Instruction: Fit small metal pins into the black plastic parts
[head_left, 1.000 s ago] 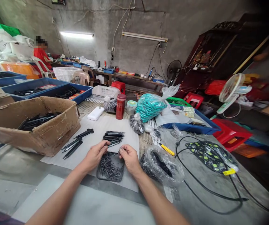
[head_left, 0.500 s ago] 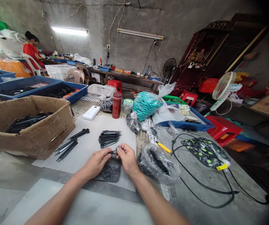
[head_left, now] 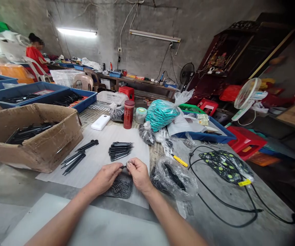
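Pinching one small black part point(head_left: 124, 166) — both hands point(head_left: 123, 174) — over a cluttered grey table point(head_left: 221, 218).

We saw our own two forearms come up from the bottom edge of the view, both bare from elbow to wrist, with no sleeve or cuff showing on either. Our left hand point(head_left: 105, 177) and our right hand point(head_left: 138, 175) were bare as well: no gloves, and no ring, watch or band that we could make out. Fingernails were short and unpainted where visible.
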Motion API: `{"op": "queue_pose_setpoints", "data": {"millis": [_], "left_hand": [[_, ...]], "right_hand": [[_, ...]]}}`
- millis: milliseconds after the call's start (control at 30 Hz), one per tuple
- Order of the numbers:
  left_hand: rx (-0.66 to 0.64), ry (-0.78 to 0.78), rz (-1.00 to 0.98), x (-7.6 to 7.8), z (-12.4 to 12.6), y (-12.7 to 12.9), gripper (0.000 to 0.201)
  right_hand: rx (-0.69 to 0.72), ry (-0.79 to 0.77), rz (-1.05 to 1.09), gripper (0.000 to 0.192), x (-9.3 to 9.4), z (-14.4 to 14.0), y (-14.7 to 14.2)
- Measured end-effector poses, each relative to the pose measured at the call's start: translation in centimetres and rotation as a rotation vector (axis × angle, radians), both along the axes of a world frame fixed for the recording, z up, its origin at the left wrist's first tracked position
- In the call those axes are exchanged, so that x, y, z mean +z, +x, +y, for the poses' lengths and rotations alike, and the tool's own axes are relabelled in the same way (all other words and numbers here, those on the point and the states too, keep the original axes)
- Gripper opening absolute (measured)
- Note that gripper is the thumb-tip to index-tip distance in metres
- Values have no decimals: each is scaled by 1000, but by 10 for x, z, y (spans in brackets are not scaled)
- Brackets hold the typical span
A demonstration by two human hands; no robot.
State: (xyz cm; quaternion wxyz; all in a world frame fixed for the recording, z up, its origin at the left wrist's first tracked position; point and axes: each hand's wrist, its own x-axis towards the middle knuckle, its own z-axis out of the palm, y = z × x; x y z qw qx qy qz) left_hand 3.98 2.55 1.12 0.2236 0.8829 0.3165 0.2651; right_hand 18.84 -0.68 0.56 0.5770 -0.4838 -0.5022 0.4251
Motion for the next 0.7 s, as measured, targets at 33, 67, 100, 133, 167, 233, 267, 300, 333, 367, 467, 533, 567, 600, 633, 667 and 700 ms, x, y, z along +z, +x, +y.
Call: {"op": "queue_pose_setpoints", "data": {"millis": [33, 67, 100, 133, 167, 233, 267, 300, 333, 367, 467, 533, 567, 600, 633, 667, 700], "left_hand": [[-7, 4, 8, 1, 0, 0, 22], [-12, 1, 16, 1, 0, 0, 21], [-15, -7, 23, 2, 0, 0, 21], [-19, -17, 27, 2, 1, 0, 21], [-23, -28, 29, 2, 1, 0, 22], [-22, -47, 27, 2, 1, 0, 23], [-17, -54, 25, 2, 1, 0, 23], [-10, -62, 27, 2, 1, 0, 23], [-1, -69, 31, 2, 1, 0, 24], [9, -75, 37, 2, 1, 1, 24], [31, -82, 53, 3, 1, 1, 23], [38, -83, 60, 3, 1, 1, 23], [38, -81, 66, 4, 1, 1, 23], [35, -75, 70, 4, 1, 1, 23], [30, -67, 75, 4, 1, 1, 23], [26, -55, 78, 3, 0, 1, 23], [25, -43, 80, 3, 0, 1, 23]], "right_hand": [[-2, 2, -19, 16, 0, 0, 0], [-6, 4, -37, 16, -1, -1, 0], [-9, 4, -52, 16, -1, -1, 0], [-12, 4, -66, 16, -2, -1, 0], [-15, 5, -78, 16, -2, -2, 0], [-18, 5, -95, 15, -4, -1, -1], [-17, 3, -96, 15, -4, -1, -1], [-12, -3, -91, 15, -5, -1, -1], [-6, -10, -82, 16, -5, 0, -1], [0, -16, -71, 17, -6, 1, 0], [-4, -13, -66, 18, -6, 2, 3], [-18, -2, -97, 18, -6, 2, 5], [-20, 3, -119, 17, -5, 2, 5], [-21, 7, -143, 17, -5, 1, 5], [-21, 11, -167, 17, -4, 1, 5], [-24, 15, -187, 17, -4, 1, 5], [-28, 19, -203, 17, -4, 0, 4]]}}
